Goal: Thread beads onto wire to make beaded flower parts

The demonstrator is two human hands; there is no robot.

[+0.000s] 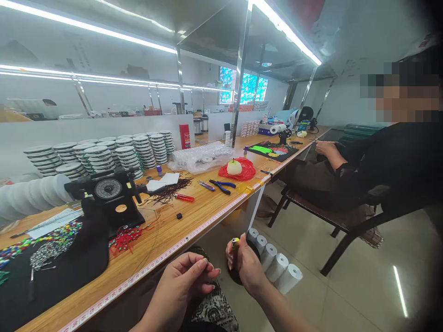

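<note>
My left hand (188,281) is closed in a pinch in front of the table edge, over my lap; whatever lies between its thumb and forefinger is too small to make out. To its right, my right hand (247,265) is wrapped round a small dark lighter-like tool (236,249) with a yellowish top, held upright. The two hands are apart. A measuring tape (166,256) runs along the table's front edge just beyond them. A black winding machine (114,198) stands on the table at the left, with red beaded threads (128,238) at its base.
Blue-handled pliers (223,185), a red lighter (184,198) and a pale fruit (234,167) on red plastic lie on the table (197,216). Spool stacks (100,159) stand behind. White rolls (282,263) are on the floor. A person (391,161) sits at right.
</note>
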